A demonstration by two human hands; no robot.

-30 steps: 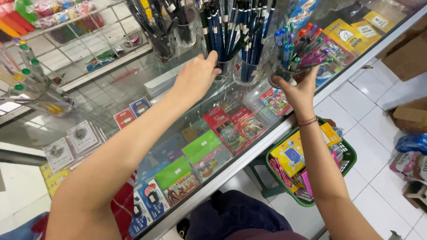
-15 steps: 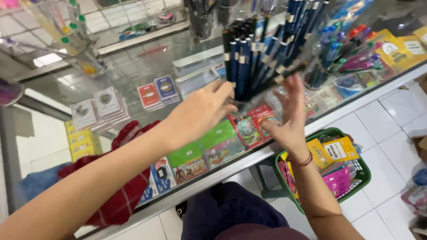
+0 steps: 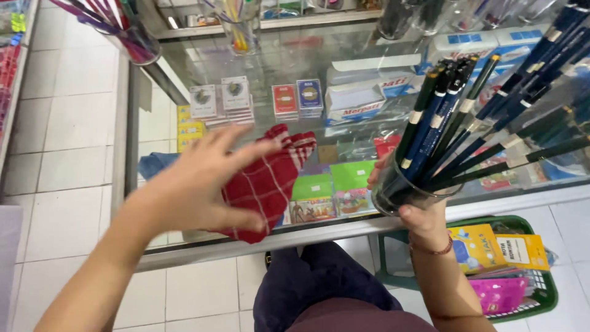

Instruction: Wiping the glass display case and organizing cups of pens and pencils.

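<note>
Two hands are at work over the glass counter. We see the right hand wrapped around a clear cup, gripping it from below and behind; the cup is tilted away from us and sits at the counter's near edge. It is packed with dark blue and green pencils, which fan out up and to the right of the cup. A thin red band circles the right wrist. Left of the cup, the left hand is spread wide, fingers apart, holding nothing; its thumb touches or nearly touches a red checked cloth lying on the glass between the hand and the cup. Below the cup, on the tiled floor, stands a green basket with yellow and pink packets.
</note>
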